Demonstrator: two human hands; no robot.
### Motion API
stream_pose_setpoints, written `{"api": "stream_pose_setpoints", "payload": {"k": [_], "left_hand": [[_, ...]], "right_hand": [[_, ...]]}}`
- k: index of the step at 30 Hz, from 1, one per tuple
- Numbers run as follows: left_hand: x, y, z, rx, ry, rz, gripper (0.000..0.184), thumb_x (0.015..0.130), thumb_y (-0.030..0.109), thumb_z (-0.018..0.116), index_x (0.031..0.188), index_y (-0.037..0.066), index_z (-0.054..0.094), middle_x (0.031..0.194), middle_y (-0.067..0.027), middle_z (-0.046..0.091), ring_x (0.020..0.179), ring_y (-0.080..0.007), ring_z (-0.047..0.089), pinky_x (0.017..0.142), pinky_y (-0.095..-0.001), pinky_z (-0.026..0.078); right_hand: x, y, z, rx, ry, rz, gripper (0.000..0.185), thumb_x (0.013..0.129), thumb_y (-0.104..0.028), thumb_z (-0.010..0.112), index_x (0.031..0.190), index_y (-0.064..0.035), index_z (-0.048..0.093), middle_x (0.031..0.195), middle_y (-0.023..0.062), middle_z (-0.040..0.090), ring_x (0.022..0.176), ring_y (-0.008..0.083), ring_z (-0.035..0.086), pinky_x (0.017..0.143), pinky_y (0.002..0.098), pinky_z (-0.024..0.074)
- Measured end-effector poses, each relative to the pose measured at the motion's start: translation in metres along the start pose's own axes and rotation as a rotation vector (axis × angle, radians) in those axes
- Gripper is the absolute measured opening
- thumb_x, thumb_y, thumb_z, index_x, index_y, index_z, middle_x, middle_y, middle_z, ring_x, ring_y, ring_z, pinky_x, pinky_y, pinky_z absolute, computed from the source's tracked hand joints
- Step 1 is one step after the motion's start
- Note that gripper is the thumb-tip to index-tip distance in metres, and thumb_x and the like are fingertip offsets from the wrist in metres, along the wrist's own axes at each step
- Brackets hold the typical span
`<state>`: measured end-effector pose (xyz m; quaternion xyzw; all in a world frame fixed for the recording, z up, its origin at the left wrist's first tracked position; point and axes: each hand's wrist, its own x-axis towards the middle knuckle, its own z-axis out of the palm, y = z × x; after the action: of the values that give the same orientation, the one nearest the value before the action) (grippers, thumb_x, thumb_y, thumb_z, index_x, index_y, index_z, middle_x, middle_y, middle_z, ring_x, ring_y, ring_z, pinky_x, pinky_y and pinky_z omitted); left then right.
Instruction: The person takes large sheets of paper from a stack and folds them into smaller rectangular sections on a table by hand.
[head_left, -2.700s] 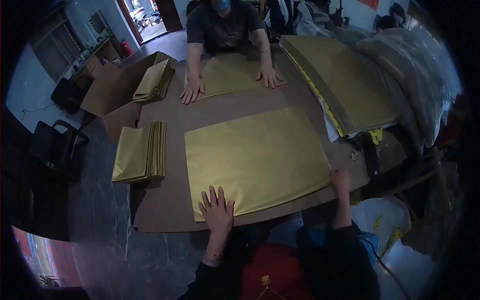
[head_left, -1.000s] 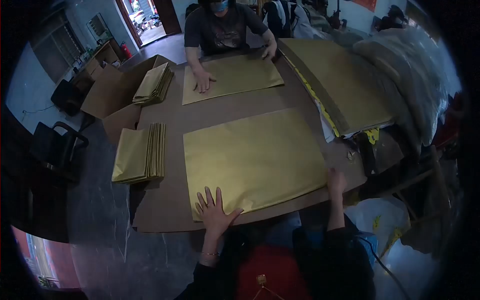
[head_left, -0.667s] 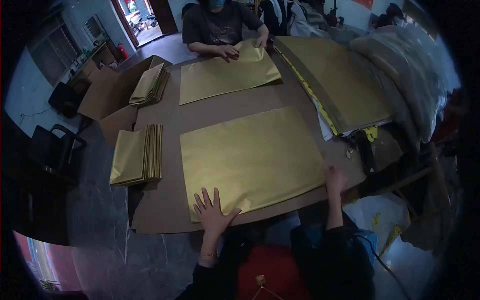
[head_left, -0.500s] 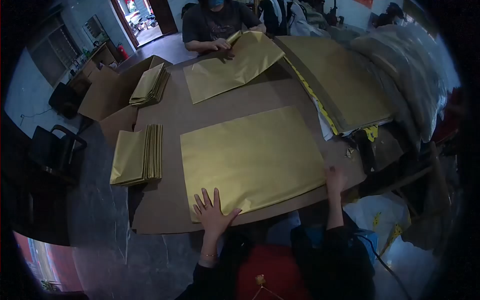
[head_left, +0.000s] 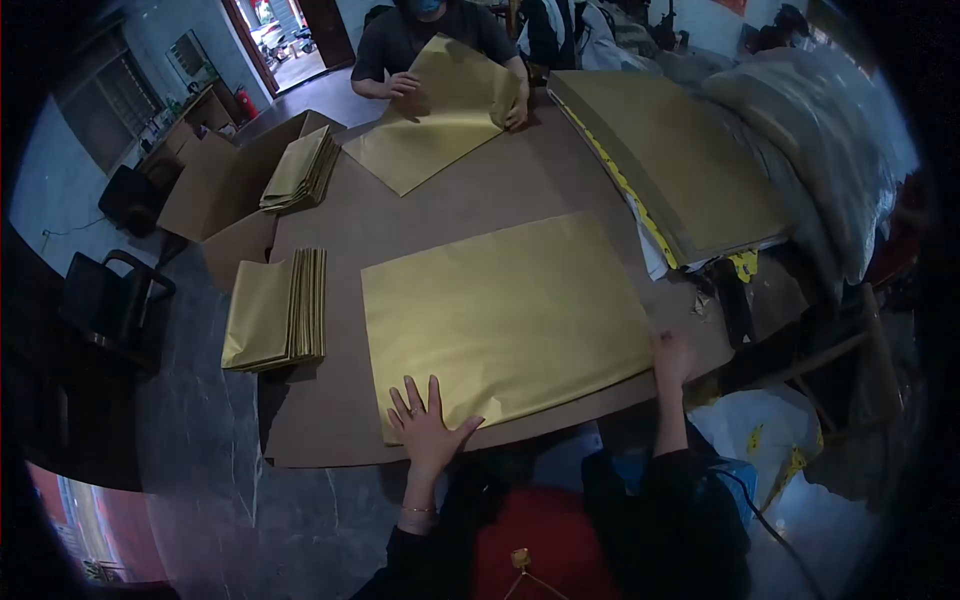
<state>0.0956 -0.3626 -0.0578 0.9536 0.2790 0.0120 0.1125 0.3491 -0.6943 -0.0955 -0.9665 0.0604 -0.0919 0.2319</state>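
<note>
A large gold sheet [head_left: 505,315] lies on the brown board-topped table before me, with small wrinkles along its near edge. My left hand [head_left: 428,435] rests flat on its near left corner, fingers spread. At the near right corner, my right hand [head_left: 673,360] has its fingers curled in on the sheet's edge; the fingertips are partly hidden. To the left stands a stack of folded gold sheets [head_left: 272,312].
Across the table [head_left: 330,420], a person [head_left: 440,40] handles another gold sheet [head_left: 440,110] with both hands. Another folded stack [head_left: 297,168] lies by an open cardboard box [head_left: 225,190]. At right are a large flat gold-brown stack [head_left: 680,160] and clear plastic wrapping [head_left: 810,150].
The person opposite has lifted and turned their gold sheet, with one hand now at its right side. My hands and my sheet stay nearly still.
</note>
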Motion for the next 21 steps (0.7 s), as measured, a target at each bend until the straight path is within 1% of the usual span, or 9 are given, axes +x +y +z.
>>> {"api": "stream_pose_setpoints", "payload": {"k": [1, 3, 7, 11, 14, 16, 17, 19, 21], "left_hand": [[0.0, 0.001, -0.001, -0.013, -0.017, -0.01, 0.104, 0.065, 0.078, 0.053, 0.145, 0.02, 0.022, 0.151, -0.0199, 0.004, 0.136, -0.0471, -0.001, 0.105, -0.0628, 0.006], [0.0, -0.001, 0.002, -0.01, -0.013, -0.007, 0.104, 0.065, 0.078, 0.053, 0.145, 0.02, 0.022, 0.151, -0.0202, 0.004, 0.136, -0.0469, -0.001, 0.105, -0.0626, 0.006], [0.0, 0.003, -0.006, -0.01, -0.032, -0.015, 0.103, 0.066, 0.078, 0.052, 0.145, 0.019, 0.021, 0.151, -0.0208, 0.004, 0.136, -0.0462, 0.0, 0.105, -0.0618, 0.007], [0.0, 0.001, -0.003, 0.031, -0.04, -0.018, 0.103, 0.066, 0.078, 0.052, 0.145, 0.019, 0.022, 0.15, -0.0211, 0.003, 0.137, -0.0459, 0.0, 0.106, -0.0612, 0.007], [0.0, 0.0, 0.002, 0.023, -0.007, -0.015, 0.103, 0.066, 0.078, 0.052, 0.145, 0.019, 0.023, 0.151, -0.0203, 0.004, 0.137, -0.0456, 0.001, 0.106, -0.0608, 0.008], [0.0, -0.002, 0.003, 0.001, 0.029, 0.023, 0.103, 0.066, 0.082, 0.048, 0.145, 0.019, 0.024, 0.151, -0.0205, 0.006, 0.136, -0.0474, 0.004, 0.103, -0.0643, 0.009], [0.0, 0.001, 0.0, 0.015, 0.011, -0.01, 0.103, 0.065, 0.079, 0.052, 0.145, 0.02, 0.024, 0.151, -0.0189, 0.006, 0.136, -0.0459, 0.003, 0.106, -0.0608, 0.009], [0.001, 0.002, 0.0, 0.024, 0.01, -0.017, 0.103, 0.065, 0.079, 0.051, 0.145, 0.02, 0.024, 0.151, -0.0191, 0.006, 0.136, -0.0461, 0.003, 0.106, -0.0608, 0.01], [0.0, 0.003, -0.003, 0.028, 0.005, -0.018, 0.103, 0.065, 0.08, 0.051, 0.145, 0.02, 0.024, 0.151, -0.0198, 0.007, 0.136, -0.0463, 0.004, 0.105, -0.0608, 0.01]], "right_hand": [[-0.001, -0.005, -0.005, 0.0, 0.001, -0.001, 0.03, 0.085, -0.036, 0.057, 0.084, -0.0061, 0.062, 0.072, 0.0121, 0.064, 0.07, 0.0336, 0.06, 0.082, 0.0471, 0.0413], [-0.004, -0.018, -0.017, -0.036, -0.045, 0.024, 0.031, 0.085, -0.037, 0.058, 0.082, -0.0064, 0.061, 0.072, 0.012, 0.064, 0.07, 0.033, 0.06, 0.083, 0.0473, 0.0413], [-0.003, -0.015, -0.014, -0.014, -0.039, 0.018, 0.032, 0.085, -0.039, 0.058, 0.08, -0.0066, 0.061, 0.07, 0.0123, 0.063, 0.069, 0.0331, 0.06, 0.083, 0.0471, 0.0409], [0.0, -0.009, -0.007, -0.068, -0.045, 0.021, 0.036, 0.085, -0.041, 0.057, 0.079, -0.0058, 0.06, 0.069, 0.0126, 0.062, 0.07, 0.0337, 0.059, 0.083, 0.0472, 0.0405], [0.0, -0.015, -0.012, -0.066, -0.063, 0.059, 0.036, 0.085, -0.041, 0.057, 0.079, -0.0054, 0.06, 0.07, 0.0127, 0.062, 0.071, 0.0341, 0.059, 0.085, 0.0482, 0.0396], [-0.002, -0.018, -0.014, -0.069, -0.099, 0.084, 0.037, 0.086, -0.041, 0.057, 0.079, -0.0052, 0.06, 0.072, 0.0127, 0.062, 0.072, 0.0344, 0.06, 0.086, 0.049, 0.0388], [-0.003, -0.017, -0.015, -0.106, -0.075, 0.063, 0.036, 0.086, -0.04, 0.058, 0.079, -0.0048, 0.06, 0.072, 0.0129, 0.063, 0.072, 0.0343, 0.06, 0.083, 0.0483, 0.0408], [-0.004, -0.018, -0.015, -0.139, -0.063, 0.02, 0.036, 0.086, -0.04, 0.058, 0.08, -0.0044, 0.06, 0.073, 0.0132, 0.063, 0.073, 0.0342, 0.06, 0.081, 0.0477, 0.0429], [-0.006, -0.021, -0.019, -0.046, -0.001, 0.026, 0.035, 0.086, -0.038, 0.059, 0.082, -0.0031, 0.06, 0.076, 0.0146, 0.064, 0.073, 0.0344, 0.061, 0.071, 0.0453, 0.0478]]}}
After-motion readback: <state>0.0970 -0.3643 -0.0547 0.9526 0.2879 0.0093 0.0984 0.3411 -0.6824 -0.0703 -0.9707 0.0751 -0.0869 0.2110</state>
